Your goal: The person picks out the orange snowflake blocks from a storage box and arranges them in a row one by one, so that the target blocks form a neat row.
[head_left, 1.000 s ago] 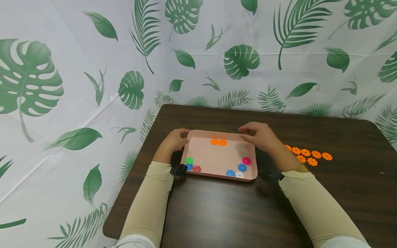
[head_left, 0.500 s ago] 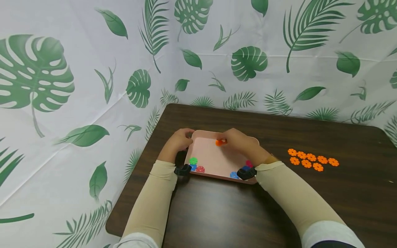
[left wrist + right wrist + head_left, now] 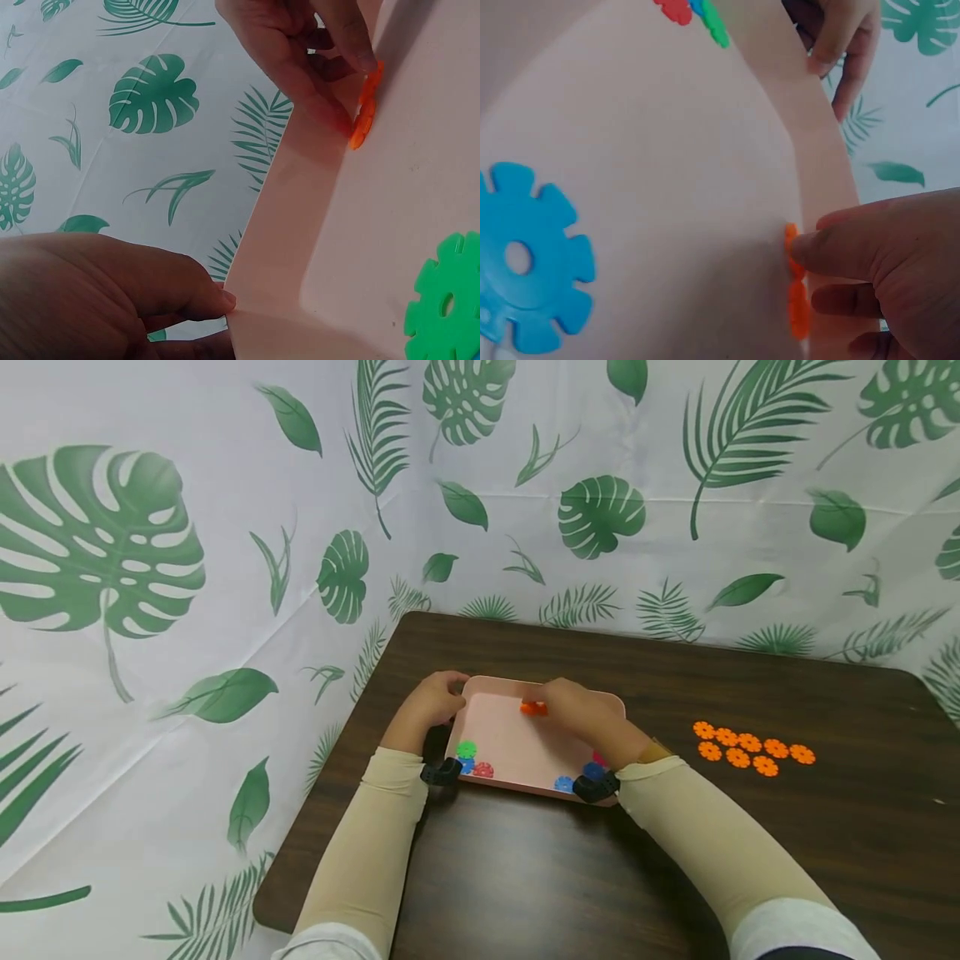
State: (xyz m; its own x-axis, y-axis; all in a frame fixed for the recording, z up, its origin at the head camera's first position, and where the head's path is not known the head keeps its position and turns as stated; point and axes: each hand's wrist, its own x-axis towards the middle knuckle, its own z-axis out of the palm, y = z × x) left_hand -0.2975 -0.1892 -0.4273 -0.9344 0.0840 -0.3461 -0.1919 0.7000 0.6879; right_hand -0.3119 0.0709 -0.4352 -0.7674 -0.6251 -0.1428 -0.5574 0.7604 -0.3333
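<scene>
While the right hand [image 3: 581,714] reaches into the pink tray [image 3: 510,752], its thumb and fingertips pinch the orange gear discs [image 3: 533,707] that lie against the tray floor near the far wall, at about 12 o'clock in the tray. The left wrist view shows these discs [image 3: 364,106] on edge between thumb and forefinger [image 3: 352,37]; the right wrist view shows the thumb [image 3: 855,247] pressed on them [image 3: 795,285].

The left hand [image 3: 429,700] grasps the tray's far-left corner at about 10 o'clock, fingers curled over the rim, as the left wrist view confirms with fingertips [image 3: 202,296] on the wall edge.

Inside the tray, a green disc [image 3: 467,749], a blue disc [image 3: 466,765] and a red disc [image 3: 483,769] cluster at 7 o'clock. At 5 o'clock, partly hidden by the right wrist, lie another blue disc [image 3: 564,783], a darker blue disc [image 3: 592,769] and a pink disc [image 3: 598,758]. Black wrist cameras [image 3: 442,772] sit on both forearms, over beige sleeves [image 3: 375,835].

The tray rests on a dark wood-grain surface [image 3: 525,877]. At 3 o'clock from the tray, well apart, a group of orange discs [image 3: 750,752] lies in two rows. A white backdrop printed with green leaves [image 3: 600,514] surrounds the surface. No brand, label or writing can be read anywhere.
</scene>
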